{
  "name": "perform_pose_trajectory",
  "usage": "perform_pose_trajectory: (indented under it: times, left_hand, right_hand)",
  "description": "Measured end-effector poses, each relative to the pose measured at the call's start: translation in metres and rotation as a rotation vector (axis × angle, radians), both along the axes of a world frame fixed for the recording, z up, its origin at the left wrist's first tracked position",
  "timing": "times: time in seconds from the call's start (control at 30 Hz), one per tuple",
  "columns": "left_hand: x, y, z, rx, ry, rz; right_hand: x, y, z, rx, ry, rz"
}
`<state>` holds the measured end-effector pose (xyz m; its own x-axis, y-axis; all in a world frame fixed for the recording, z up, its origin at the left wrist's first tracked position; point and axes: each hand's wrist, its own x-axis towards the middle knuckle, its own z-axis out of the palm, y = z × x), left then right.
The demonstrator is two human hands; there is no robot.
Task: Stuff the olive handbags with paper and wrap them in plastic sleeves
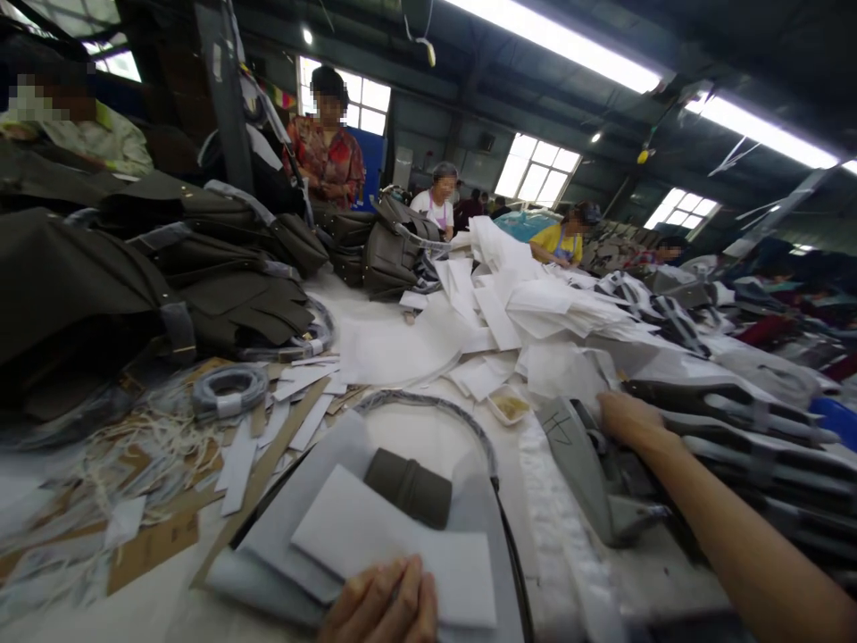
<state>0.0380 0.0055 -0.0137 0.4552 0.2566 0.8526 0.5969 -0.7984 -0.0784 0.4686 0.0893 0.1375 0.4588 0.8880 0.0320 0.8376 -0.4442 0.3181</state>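
Note:
My left hand [385, 603] is closed on the lower edge of a folded white sheet [375, 527], fingers together on top and thumb hidden. This sheet lies over a dark olive bag [408, 487] wrapped in pale sheeting, with only a strip of the bag showing. A wrapped handle [435, 402] arches out beyond it. My right hand [626, 418] reaches out to the far end of a grey tape dispenser [582, 464] that has marker writing on it. That hand's fingers are blurred and partly hidden, so their grip is unclear.
Dark bags [234, 295] are heaped at left, near a coiled wrapped handle [229, 390] and scattered cord and card strips. White sheets [536, 295] are piled ahead, with a small dish [509, 406] in front. Wrapped dark pieces [750, 446] lie at right. Several people work beyond.

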Motion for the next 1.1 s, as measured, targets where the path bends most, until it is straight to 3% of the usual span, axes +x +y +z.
perform_pose_trajectory:
  times: [0.1,0.2,0.3,0.4,0.5,0.57,0.97,1.1]
  left_hand:
    - [-0.004,-0.008,0.013,-0.131,0.064,-0.058]
    - [-0.008,-0.013,0.014,-0.202,0.147,-0.060]
    - [-0.010,-0.016,0.011,-0.235,0.183,-0.060]
    - [-0.010,-0.016,0.009,-0.255,0.164,-0.087]
    - [-0.008,-0.015,0.010,-0.232,0.177,-0.083]
    - [-0.007,-0.014,0.011,-0.220,0.195,-0.067]
    - [-0.007,0.001,0.041,-0.406,0.474,-0.082]
    - [-0.004,0.004,0.042,-0.427,0.470,-0.110]
  right_hand:
    - [-0.043,-0.028,0.002,0.163,0.030,0.086]
    - [-0.123,-0.078,-0.006,0.424,0.365,0.496]
    - [-0.208,-0.135,-0.028,0.393,0.599,0.839]
    - [-0.257,-0.170,-0.060,0.349,0.632,0.962]
    - [-0.264,-0.175,-0.087,0.401,0.576,0.916]
    - [-0.258,-0.170,-0.096,0.427,0.553,0.887]
    - [-0.240,-0.152,-0.096,0.369,0.550,0.922]
    - [-0.235,-0.149,-0.100,0.386,0.565,0.956]
